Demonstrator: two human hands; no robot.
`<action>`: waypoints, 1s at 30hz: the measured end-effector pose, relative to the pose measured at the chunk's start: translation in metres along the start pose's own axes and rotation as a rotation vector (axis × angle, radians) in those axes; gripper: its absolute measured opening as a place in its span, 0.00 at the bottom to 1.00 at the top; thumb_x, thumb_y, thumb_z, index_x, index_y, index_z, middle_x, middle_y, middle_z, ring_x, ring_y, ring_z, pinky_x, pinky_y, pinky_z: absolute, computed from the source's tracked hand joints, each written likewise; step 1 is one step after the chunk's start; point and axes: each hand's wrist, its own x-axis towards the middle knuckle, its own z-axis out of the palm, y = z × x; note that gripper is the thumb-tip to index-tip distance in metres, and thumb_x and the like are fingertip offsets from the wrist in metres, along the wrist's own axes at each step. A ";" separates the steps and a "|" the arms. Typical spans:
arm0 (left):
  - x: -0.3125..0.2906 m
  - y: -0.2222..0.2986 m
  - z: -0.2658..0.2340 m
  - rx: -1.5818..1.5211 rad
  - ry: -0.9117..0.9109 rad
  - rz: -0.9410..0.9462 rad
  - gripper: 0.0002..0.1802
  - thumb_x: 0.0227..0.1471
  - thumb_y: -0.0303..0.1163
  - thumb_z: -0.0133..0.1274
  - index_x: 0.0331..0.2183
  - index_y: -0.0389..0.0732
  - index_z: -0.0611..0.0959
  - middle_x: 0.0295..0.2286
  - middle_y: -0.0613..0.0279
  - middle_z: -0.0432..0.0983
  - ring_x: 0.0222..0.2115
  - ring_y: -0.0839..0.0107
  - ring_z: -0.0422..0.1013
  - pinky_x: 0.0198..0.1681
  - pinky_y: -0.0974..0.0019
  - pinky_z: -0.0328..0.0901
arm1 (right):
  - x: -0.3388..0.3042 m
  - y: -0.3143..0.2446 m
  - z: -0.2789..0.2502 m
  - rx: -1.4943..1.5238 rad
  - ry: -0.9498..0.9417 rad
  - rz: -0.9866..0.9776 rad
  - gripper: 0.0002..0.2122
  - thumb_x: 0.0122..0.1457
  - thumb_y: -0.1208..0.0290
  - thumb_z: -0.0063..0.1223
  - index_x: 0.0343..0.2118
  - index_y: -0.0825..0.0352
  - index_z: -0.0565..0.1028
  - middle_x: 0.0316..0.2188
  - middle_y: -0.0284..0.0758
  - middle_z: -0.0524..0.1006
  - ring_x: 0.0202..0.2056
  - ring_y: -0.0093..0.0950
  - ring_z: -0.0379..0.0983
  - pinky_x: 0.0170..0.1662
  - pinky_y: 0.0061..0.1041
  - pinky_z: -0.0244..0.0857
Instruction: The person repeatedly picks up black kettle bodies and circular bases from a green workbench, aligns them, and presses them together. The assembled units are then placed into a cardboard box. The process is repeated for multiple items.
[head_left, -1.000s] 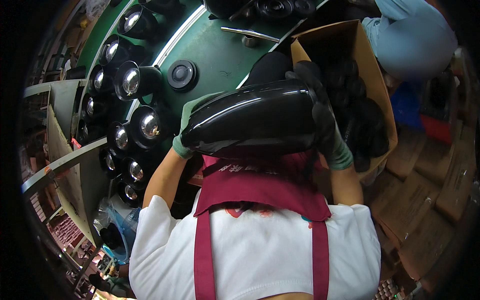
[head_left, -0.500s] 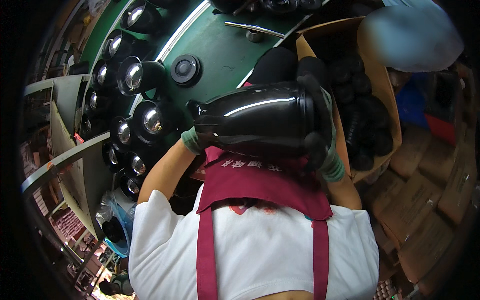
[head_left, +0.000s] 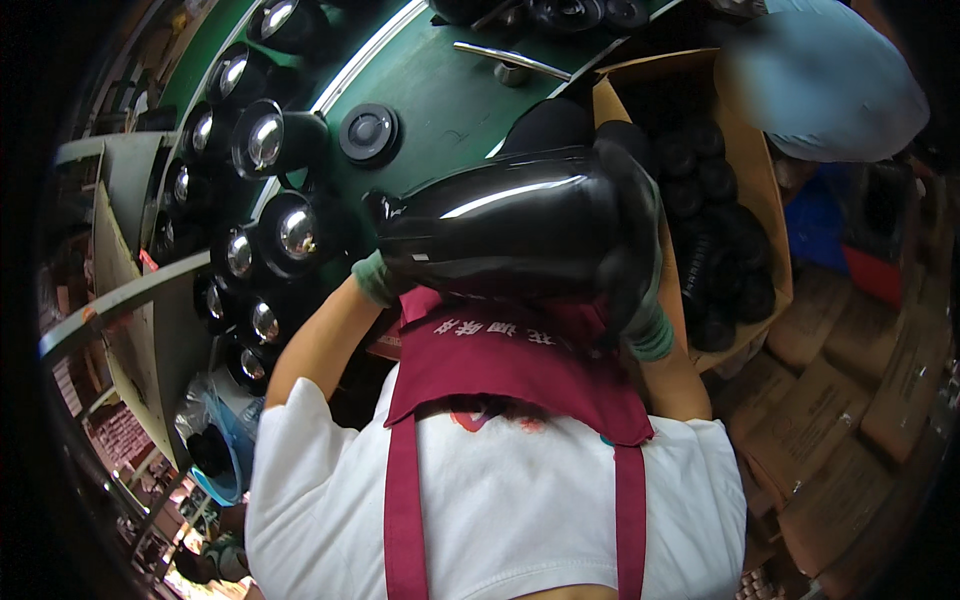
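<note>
A large glossy black jug-shaped vessel [head_left: 510,225], like a thermos flask body, lies sideways in front of my chest, its narrow end to the left. At that end is my left hand [head_left: 385,262], in a dark glove with a green cuff; it grips the vessel, though most of its fingers are hidden. My right hand [head_left: 640,250], gloved the same way, is wrapped around the wide right end and is smeared by motion. Beyond the vessel, a round black disc-shaped part [head_left: 368,134] lies on the green tabletop [head_left: 440,110].
Several black vessels with shiny silver domes [head_left: 297,232] crowd the left side. A metal bar [head_left: 512,60] stands on the table's far part. At right are an open carton [head_left: 755,160] of black round parts, stacked brown boxes [head_left: 810,420], and a person's light-blue sleeve [head_left: 840,80].
The vessel's wide end has tipped slightly upward. My right hand has shifted around that end and is now blurred. My left hand stays at the narrow end.
</note>
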 end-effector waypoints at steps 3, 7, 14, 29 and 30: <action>-0.006 -0.008 -0.009 -0.032 0.012 0.026 0.30 0.54 0.31 0.56 0.57 0.34 0.69 0.54 0.53 0.69 0.52 0.67 0.68 0.56 0.64 0.64 | -0.005 0.012 -0.007 -0.340 -0.177 -0.335 0.39 0.58 0.44 0.49 0.64 0.69 0.58 0.63 0.44 0.59 0.63 0.37 0.56 0.64 0.34 0.51; -0.004 0.019 0.006 -0.008 0.091 -0.067 0.30 0.53 0.30 0.57 0.56 0.33 0.71 0.52 0.53 0.71 0.51 0.68 0.69 0.55 0.64 0.64 | -0.012 0.029 -0.023 0.363 -0.204 -0.029 0.34 0.61 0.52 0.49 0.64 0.68 0.57 0.63 0.44 0.58 0.64 0.35 0.54 0.65 0.33 0.49; 0.009 0.055 0.054 0.418 0.321 0.239 0.27 0.50 0.32 0.55 0.51 0.30 0.75 0.45 0.55 0.78 0.43 0.71 0.74 0.50 0.67 0.68 | -0.014 0.032 -0.024 0.147 -0.026 0.110 0.28 0.69 0.57 0.33 0.66 0.69 0.52 0.66 0.40 0.55 0.66 0.32 0.50 0.68 0.29 0.40; 0.019 0.074 0.091 0.256 0.430 0.195 0.26 0.48 0.27 0.58 0.50 0.31 0.77 0.44 0.56 0.79 0.44 0.71 0.73 0.51 0.67 0.67 | -0.027 0.041 -0.026 0.084 0.072 0.012 0.25 0.70 0.62 0.33 0.66 0.67 0.53 0.64 0.39 0.59 0.64 0.30 0.54 0.67 0.28 0.46; 0.017 0.074 0.087 0.491 0.369 0.253 0.26 0.46 0.28 0.59 0.49 0.31 0.78 0.44 0.56 0.79 0.43 0.71 0.74 0.50 0.67 0.67 | -0.024 0.039 -0.027 0.101 0.073 0.043 0.25 0.70 0.62 0.34 0.66 0.67 0.53 0.64 0.38 0.58 0.64 0.30 0.54 0.67 0.27 0.46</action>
